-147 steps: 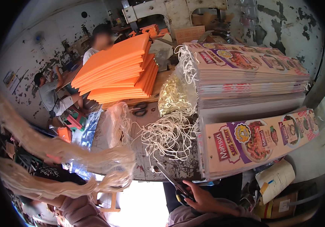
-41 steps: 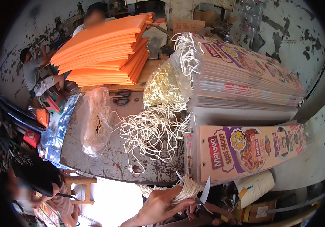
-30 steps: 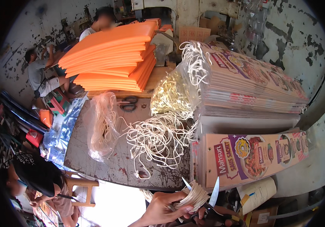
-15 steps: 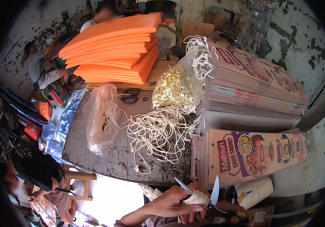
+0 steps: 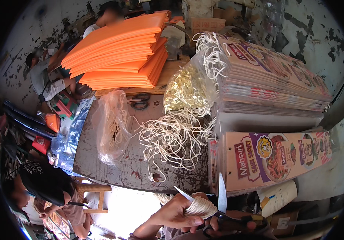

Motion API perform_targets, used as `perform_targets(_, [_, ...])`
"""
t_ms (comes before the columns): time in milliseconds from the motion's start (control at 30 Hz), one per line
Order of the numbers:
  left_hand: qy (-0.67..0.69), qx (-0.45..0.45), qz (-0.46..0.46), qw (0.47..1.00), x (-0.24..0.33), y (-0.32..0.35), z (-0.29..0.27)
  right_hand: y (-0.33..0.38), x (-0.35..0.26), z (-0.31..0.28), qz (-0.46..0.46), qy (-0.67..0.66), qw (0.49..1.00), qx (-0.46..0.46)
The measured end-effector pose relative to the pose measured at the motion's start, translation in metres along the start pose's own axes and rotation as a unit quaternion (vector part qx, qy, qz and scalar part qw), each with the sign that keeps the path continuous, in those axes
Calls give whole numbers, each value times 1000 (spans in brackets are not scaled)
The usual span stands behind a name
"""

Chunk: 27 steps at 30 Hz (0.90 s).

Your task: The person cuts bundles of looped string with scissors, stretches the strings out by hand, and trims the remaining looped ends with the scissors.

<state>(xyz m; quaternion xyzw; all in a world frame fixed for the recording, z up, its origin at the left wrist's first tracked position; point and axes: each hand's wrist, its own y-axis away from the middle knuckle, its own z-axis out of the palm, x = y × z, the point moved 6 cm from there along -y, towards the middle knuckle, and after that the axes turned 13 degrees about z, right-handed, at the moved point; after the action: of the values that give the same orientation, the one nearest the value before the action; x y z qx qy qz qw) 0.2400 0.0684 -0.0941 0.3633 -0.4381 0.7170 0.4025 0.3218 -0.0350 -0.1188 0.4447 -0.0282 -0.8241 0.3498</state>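
At the lower edge, my left hand point(image 5: 175, 215) is closed around a thick bundle of white cord point(image 5: 201, 208), whose end bulges out past the thumb. My right hand point(image 5: 240, 225) grips dark-handled scissors point(image 5: 222, 197), their two blades spread and pointing up, one on each side of the bundle. My right fingers lie partly in shadow. More cord point(image 5: 164, 197) shows behind my left wrist, below the table edge. On the table ahead lies a tangled heap of knotted white strings point(image 5: 172, 140).
Left of the strings is a clear bag of cord point(image 5: 114, 130); another pair of scissors point(image 5: 140, 101) lies behind it. A bag of gold clips point(image 5: 186, 90), orange folded sheets point(image 5: 116, 48) and printed panels point(image 5: 276, 160) surround it. A cord cone point(image 5: 278, 196) stands right. A person point(image 5: 56, 192) works at left.
The view has shifted slightly. My hands and the scissors have moved a little left, and the cord bundle shows more fully between the blades, which stay apart.
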Motion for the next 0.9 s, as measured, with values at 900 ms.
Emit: perform_targets(900, [-104, -54, 9, 993, -3, -28, 0, -1, 3, -1, -19, -72, 995, -61])
